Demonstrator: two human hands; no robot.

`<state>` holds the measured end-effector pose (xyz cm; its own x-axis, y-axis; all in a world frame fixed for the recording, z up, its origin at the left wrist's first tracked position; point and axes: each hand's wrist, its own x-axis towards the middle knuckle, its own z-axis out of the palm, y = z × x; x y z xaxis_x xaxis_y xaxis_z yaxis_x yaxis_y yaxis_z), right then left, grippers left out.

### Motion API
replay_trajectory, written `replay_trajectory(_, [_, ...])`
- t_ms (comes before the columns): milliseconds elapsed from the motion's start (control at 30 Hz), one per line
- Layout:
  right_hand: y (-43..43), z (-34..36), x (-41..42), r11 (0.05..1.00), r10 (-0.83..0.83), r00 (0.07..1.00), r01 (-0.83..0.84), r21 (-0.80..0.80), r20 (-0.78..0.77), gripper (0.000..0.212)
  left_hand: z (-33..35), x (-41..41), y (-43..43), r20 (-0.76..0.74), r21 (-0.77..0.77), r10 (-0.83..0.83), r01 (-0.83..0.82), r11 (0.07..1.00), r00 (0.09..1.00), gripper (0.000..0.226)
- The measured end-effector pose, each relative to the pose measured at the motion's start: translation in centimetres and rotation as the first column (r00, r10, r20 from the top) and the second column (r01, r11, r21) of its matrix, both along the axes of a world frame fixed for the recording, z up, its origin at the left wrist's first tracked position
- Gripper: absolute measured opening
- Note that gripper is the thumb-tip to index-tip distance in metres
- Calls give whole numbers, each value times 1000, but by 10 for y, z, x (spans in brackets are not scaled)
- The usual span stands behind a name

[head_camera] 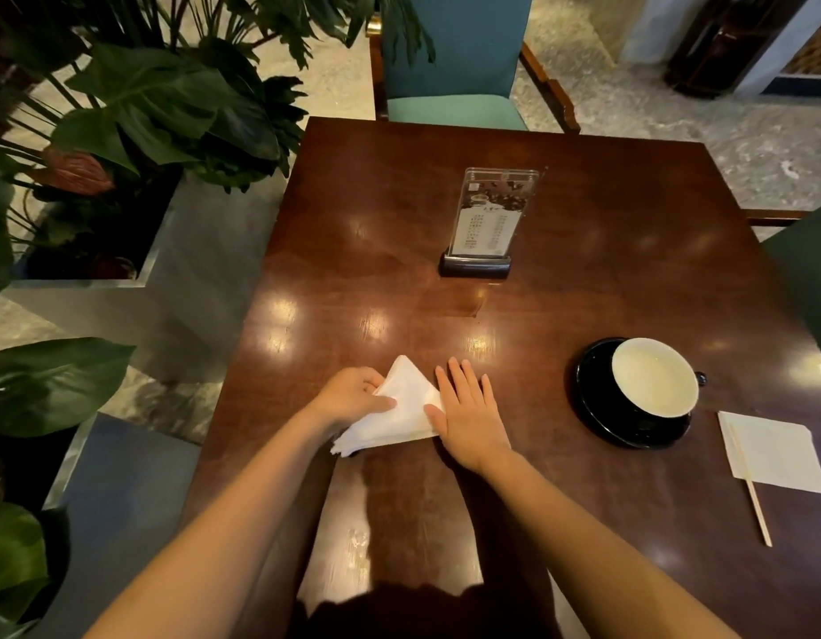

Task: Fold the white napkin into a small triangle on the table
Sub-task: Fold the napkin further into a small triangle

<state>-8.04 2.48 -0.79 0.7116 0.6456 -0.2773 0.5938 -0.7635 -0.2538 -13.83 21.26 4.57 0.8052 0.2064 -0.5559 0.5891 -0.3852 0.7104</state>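
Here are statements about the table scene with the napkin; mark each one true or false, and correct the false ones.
1. The white napkin already has a triangle shape. True.
2. The right hand lies flat at the napkin's right edge. True.
3. The cup stands on a white saucer. False: the saucer is black.
4. The left hand is off the napkin. False: it touches it.
5. The menu stand lies flat. False: upright.

Both forearms bare, no sleeves or jewellery.
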Motion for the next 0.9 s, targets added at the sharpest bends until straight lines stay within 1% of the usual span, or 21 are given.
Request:
replay_trajectory(33, [-1,6,4,999,29,999,-28,34,-35,89,3,-5,-1,51,-1,1,-1,1000,999,11])
replay_trajectory(100, [-3,24,13,978,103,981,-70,194,-164,63,9,-16,-6,165,-44,42,-35,998,985,17])
replay_trajectory(167, [-5,43,24,941,141,923,-13,339,-358,42,14,-27,-11,256,-118,114,-86,989,960,18])
replay_trajectory(200, [-7,49,30,930,143,895,25,367,-423,29,16,-31,-14,281,-149,152,-114,982,948,15])
replay_trajectory(233, [-9,56,36,924,141,883,46,381,-447,19,17,-35,-17,292,-172,193,-147,974,937,12])
replay_trajectory(267, [-11,61,42,922,140,879,51,383,-455,13,17,-37,-21,298,-171,220,-175,970,929,10])
replay_trajectory(300, [-13,66,47,921,148,873,49,386,-464,12,17,-40,-25,301,-135,221,-188,973,927,13])
replay_trajectory(333, [-15,71,52,918,158,869,45,393,-468,13,17,-42,-29,293,-69,185,-172,983,938,16])
replay_trajectory(400, [-22,82,63,916,150,863,63,397,-483,12,18,-47,-40,260,39,58,-70,997,964,17])
replay_trajectory(467, [-31,90,74,929,139,856,62,366,-498,7,19,-49,-51,237,105,-40,15,994,971,16])
replay_trajectory(533, [-40,95,83,952,153,866,-1,305,-476,10,21,-46,-61,212,198,-97,55,979,972,15])
replay_trajectory(567, [-43,96,88,963,174,884,-61,262,-434,7,22,-43,-66,210,251,-119,64,966,970,17])
replay_trajectory(633, [-48,97,96,967,240,933,-205,151,-269,15,24,-35,-81,245,320,-131,47,946,961,27])
replay_trajectory(667, [-50,98,101,966,255,949,-240,101,-186,18,24,-31,-90,273,332,-117,20,943,955,26])
replay_trajectory(700, [-52,99,106,967,252,959,-244,76,-132,19,24,-26,-100,294,347,-99,-9,938,951,22])
replay_trajectory(767, [-55,106,114,974,220,972,-214,78,-77,19,22,-17,-123,295,406,-73,-56,912,953,16])
replay_trajectory(833, [-56,109,122,977,194,981,-192,97,-18,19,17,-9,-149,309,454,-60,-92,886,949,19])
replay_trajectory(900, [-56,106,128,973,200,979,-202,113,23,23,14,-3,-172,330,436,-16,-138,889,944,21])
